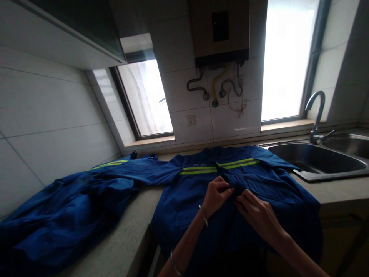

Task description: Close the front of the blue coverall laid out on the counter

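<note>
A blue work jacket with yellow-green reflective stripes lies spread over the counter, its lower part hanging past the front edge. At its front opening, my left hand pinches the fabric edge between closed fingers. Close beside it on the right, my right hand also has its fingers closed on the jacket's front edge, below the chest pocket. The small part between the fingertips is dark and hard to make out. Two bracelets circle my left forearm and wrist.
Another blue garment with a stripe lies crumpled on the left counter. To the right is a steel sink with a faucet. A water heater with hoses hangs on the wall between two windows.
</note>
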Motion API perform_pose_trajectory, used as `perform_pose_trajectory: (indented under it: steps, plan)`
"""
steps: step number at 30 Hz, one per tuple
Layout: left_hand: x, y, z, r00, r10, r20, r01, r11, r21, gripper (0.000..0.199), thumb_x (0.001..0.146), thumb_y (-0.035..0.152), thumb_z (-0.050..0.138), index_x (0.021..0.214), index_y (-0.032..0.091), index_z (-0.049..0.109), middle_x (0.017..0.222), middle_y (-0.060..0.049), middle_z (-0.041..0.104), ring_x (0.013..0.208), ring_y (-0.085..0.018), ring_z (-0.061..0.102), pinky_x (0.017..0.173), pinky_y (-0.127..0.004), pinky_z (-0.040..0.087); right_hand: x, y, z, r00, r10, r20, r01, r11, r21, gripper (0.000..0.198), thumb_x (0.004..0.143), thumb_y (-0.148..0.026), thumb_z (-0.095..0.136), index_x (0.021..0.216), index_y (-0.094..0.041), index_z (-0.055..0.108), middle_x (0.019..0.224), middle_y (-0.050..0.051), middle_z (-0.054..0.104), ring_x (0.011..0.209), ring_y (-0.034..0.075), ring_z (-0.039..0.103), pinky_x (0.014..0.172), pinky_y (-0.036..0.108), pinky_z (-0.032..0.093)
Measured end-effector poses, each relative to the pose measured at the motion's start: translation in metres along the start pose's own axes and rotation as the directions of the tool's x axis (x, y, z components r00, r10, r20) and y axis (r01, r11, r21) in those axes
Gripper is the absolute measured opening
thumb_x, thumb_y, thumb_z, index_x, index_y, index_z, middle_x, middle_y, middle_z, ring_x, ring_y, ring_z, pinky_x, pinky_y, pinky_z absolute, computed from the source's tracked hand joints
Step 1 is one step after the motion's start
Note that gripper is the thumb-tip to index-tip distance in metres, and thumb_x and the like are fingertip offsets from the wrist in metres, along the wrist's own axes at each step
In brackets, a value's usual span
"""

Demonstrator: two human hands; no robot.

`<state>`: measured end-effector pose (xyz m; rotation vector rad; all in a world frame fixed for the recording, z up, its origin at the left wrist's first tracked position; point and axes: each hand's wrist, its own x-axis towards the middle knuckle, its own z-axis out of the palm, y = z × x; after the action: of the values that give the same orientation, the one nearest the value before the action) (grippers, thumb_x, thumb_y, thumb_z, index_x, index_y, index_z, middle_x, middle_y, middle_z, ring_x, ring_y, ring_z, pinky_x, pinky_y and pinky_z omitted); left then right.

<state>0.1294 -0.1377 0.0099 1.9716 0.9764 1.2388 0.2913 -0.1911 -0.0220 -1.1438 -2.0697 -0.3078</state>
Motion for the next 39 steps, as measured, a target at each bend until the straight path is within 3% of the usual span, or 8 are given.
perform_pose_trajectory:
  steps: [9, 14, 18, 24, 27, 31, 35, 39]
  plan:
    - [-0.008, 0.014, 0.01, 0.999, 0.025, 0.02, -0.026, 0.997, 0.071, 0.023, 0.079, 0.026, 0.057, 0.06, 0.014, 0.062, 0.062, 0.001, 0.051, 0.058, -0.008, 0.045, 0.053, -0.019, 0.032, 0.009, 0.005, 0.002, 0.984, 0.176, 0.023, -0.176, 0.984, -0.006, 0.012, 0.09, -0.028, 0.045, 0.083, -0.021, 0.053, 0.085, 0.001, 0.054, 0.065, 0.011, 0.056, 0.048, 0.022, 0.031]
    - [-0.002, 0.012, 0.009, 0.99, -0.057, -0.125, 0.054, 0.998, -0.03, 0.02, 0.078, 0.031, 0.059, 0.071, 0.014, 0.067, 0.066, -0.001, 0.059, 0.063, -0.011, 0.052, 0.057, -0.021, 0.038, 0.008, -0.005, -0.01, 0.93, 0.367, 0.027, -0.362, 0.925, -0.115, 0.02, 0.082, -0.04, 0.053, 0.085, -0.022, 0.047, 0.085, 0.001, 0.056, 0.057, 0.015, 0.057, 0.044, 0.023, 0.026]
    - [0.011, 0.014, 0.013, 0.971, -0.13, -0.203, 0.1, 0.983, -0.151, 0.023, 0.075, 0.035, 0.062, 0.078, 0.013, 0.069, 0.073, -0.004, 0.066, 0.068, -0.015, 0.059, 0.062, -0.023, 0.044, -0.004, -0.013, -0.013, 0.883, 0.44, 0.165, -0.452, 0.891, 0.045, 0.023, 0.079, -0.037, 0.054, 0.093, -0.022, 0.041, 0.073, -0.002, 0.059, 0.052, 0.015, 0.057, 0.045, 0.023, 0.029]
    - [0.021, 0.027, 0.02, 0.962, -0.273, -0.017, 0.253, 0.911, -0.327, 0.032, 0.072, 0.044, 0.063, 0.079, 0.013, 0.062, 0.045, 0.004, 0.05, 0.034, -0.008, 0.044, 0.035, -0.019, 0.035, -0.013, -0.021, -0.018, 0.907, 0.284, 0.311, -0.398, 0.822, 0.408, 0.031, 0.083, -0.032, 0.046, 0.111, -0.022, 0.038, 0.079, -0.001, 0.061, 0.052, 0.01, 0.056, 0.048, 0.02, 0.038]
    - [0.023, 0.031, 0.019, 0.954, -0.292, 0.065, 0.292, 0.867, -0.403, 0.035, 0.073, 0.048, 0.06, 0.083, 0.014, 0.056, 0.043, 0.006, 0.047, 0.032, -0.008, 0.044, 0.033, -0.019, 0.036, -0.018, -0.026, -0.022, 0.917, 0.117, 0.382, -0.243, 0.922, 0.3, 0.049, 0.072, -0.034, 0.063, 0.117, -0.026, 0.044, 0.092, 0.002, 0.063, 0.063, 0.014, 0.061, 0.054, 0.022, 0.042]
    - [0.024, 0.03, 0.015, 0.954, -0.267, 0.133, 0.298, 0.844, -0.446, 0.039, 0.07, 0.051, 0.062, 0.079, 0.015, 0.05, 0.05, 0.007, 0.046, 0.037, -0.008, 0.046, 0.036, -0.02, 0.042, -0.023, -0.023, -0.022, 0.914, 0.146, 0.379, -0.222, 0.961, 0.166, 0.04, 0.064, -0.029, 0.071, 0.099, -0.023, 0.053, 0.091, 0.002, 0.064, 0.073, 0.018, 0.061, 0.06, 0.025, 0.043]
    - [0.021, 0.031, 0.005, 0.926, -0.244, 0.29, 0.327, 0.899, -0.289, 0.04, 0.075, 0.054, 0.055, 0.084, 0.016, 0.048, 0.053, 0.005, 0.049, 0.041, -0.01, 0.049, 0.037, -0.021, 0.041, -0.021, -0.012, -0.029, 0.894, 0.096, 0.437, -0.299, 0.854, 0.426, 0.021, 0.072, -0.033, 0.066, 0.078, -0.02, 0.05, 0.073, -0.002, 0.061, 0.064, 0.012, 0.057, 0.057, 0.021, 0.042]
    - [0.009, 0.05, -0.016, 0.936, -0.06, 0.346, 0.061, 0.998, 0.008, 0.036, 0.08, 0.05, 0.051, 0.077, 0.014, 0.056, 0.065, 0.0, 0.056, 0.057, -0.009, 0.052, 0.053, -0.021, 0.044, -0.014, -0.005, -0.042, 0.852, 0.173, 0.494, -0.481, 0.629, 0.611, 0.028, 0.073, -0.039, 0.066, 0.073, -0.019, 0.047, 0.063, -0.005, 0.056, 0.056, 0.009, 0.054, 0.05, 0.018, 0.043]
